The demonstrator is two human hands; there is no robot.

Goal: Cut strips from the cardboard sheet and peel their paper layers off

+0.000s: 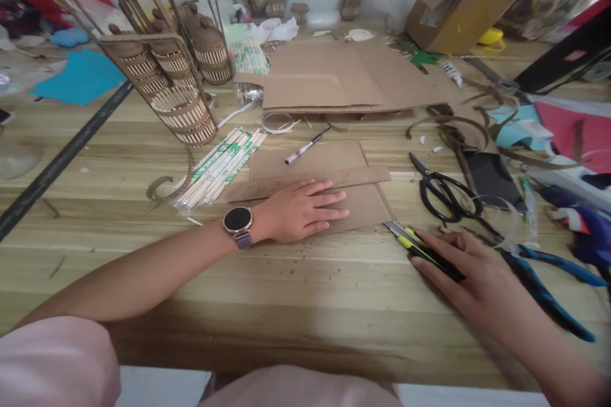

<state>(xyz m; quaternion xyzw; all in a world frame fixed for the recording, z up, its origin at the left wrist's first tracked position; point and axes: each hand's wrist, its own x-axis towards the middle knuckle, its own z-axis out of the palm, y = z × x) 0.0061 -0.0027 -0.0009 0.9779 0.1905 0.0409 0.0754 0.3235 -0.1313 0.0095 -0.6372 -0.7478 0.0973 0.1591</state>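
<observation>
Counts, head view: one knife (pixel 422 248), one cardboard strip (pixel 372 175), one cardboard sheet (pixel 365 203), one pen (pixel 308 147), one pair of scissors (pixel 428 175), one pair of pliers (pixel 544 297), all on or just over the bench (pixel 286 311)
Cardboard sheet: plain brown, lying flat mid-bench, pen across its far edge
Cardboard strip: long skinny brown piece, laid across the sheet, poking out both sides
Knife: yellow and black, bit of blade out, tip right by the sheet's near right corner, can't tell if touching
Left hand (pixel 303 210): palm down, fingers spread over strip and sheet, grip not closed on anything
Right hand (pixel 477 280): grip wrapped round the knife, forearm in from lower right
</observation>
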